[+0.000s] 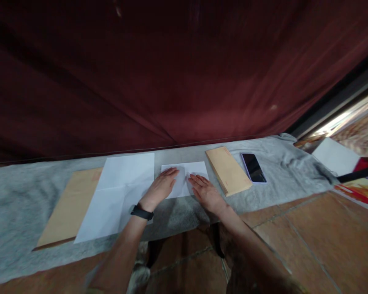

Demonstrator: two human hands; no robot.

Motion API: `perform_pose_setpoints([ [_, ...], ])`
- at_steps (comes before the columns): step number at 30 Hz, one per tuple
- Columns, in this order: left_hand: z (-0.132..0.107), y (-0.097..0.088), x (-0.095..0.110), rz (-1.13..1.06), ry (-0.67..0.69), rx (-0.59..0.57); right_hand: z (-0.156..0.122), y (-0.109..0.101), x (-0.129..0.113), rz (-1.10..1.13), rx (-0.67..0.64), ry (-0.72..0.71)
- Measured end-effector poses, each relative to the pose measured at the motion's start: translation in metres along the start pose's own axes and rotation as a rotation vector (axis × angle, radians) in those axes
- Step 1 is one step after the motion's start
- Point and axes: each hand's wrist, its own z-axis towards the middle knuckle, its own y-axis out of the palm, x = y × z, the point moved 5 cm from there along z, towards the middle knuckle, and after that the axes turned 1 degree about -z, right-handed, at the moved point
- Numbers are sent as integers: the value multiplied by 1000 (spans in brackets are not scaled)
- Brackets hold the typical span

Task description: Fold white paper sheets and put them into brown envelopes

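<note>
A folded sheet of white paper (pixel 184 168) lies on the grey cloth in front of me, with a crease running down its middle. My left hand (pixel 162 185) rests flat on its left half, fingers stretched out. On the right half lies my right hand (pixel 206 192), also flat with its fingers extended. Both sets of fingertips point inward at the crease. Left of my left hand, larger white sheets (pixel 116 196) with fold lines partly cover a brown envelope (pixel 70 200). A stack of brown envelopes (pixel 228 169) sits just right of the folded paper.
A phone (pixel 254 168) with a pale purple edge lies right of the envelope stack. The grey cloth (pixel 285 167) covers a long narrow surface. A dark red curtain (pixel 178 81) hangs behind it. Brown floor tiles (pixel 319 232) show below, with printed matter (pixel 360 190) at far right.
</note>
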Motion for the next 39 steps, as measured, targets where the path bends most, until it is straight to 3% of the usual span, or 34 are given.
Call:
perform_pose_setpoints([
  [7, 5, 18, 24, 82, 86, -80, 3, 11, -8, -29, -37, -37],
  [30, 30, 29, 31, 137, -56, -23, -12, 4, -15, -6, -79, -26],
  [39, 27, 31, 25, 151, -56, -39, -25, -9, -12, 191, -125, -140],
])
